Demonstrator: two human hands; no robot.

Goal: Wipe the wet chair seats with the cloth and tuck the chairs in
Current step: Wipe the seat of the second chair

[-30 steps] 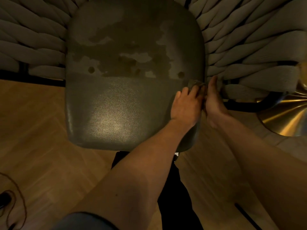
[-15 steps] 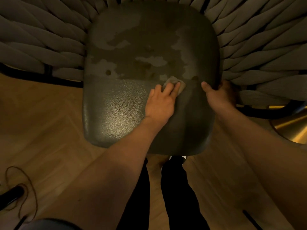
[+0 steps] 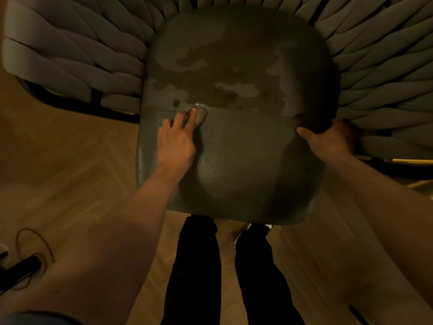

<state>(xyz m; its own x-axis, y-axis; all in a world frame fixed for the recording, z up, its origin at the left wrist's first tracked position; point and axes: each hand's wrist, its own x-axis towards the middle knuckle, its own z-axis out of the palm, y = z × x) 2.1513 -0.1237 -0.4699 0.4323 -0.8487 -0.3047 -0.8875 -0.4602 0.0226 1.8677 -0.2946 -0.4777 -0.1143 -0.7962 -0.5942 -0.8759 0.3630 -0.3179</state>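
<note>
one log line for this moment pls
step: wiping seat | left hand: presses cloth on chair seat | right hand: grips seat edge | far half wet

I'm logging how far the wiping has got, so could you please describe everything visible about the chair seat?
The chair seat is a dark, rounded-corner pad with a pebbled, leather-like surface. Its far half carries blotchy wet patches; the near half looks evenly wiped with a faint sheen. It lies flat, ringed at the back and sides by thick woven bands. The left hand presses a small cloth onto it near its left edge, at the boundary of the wet area. The right hand grips its right edge.
</note>
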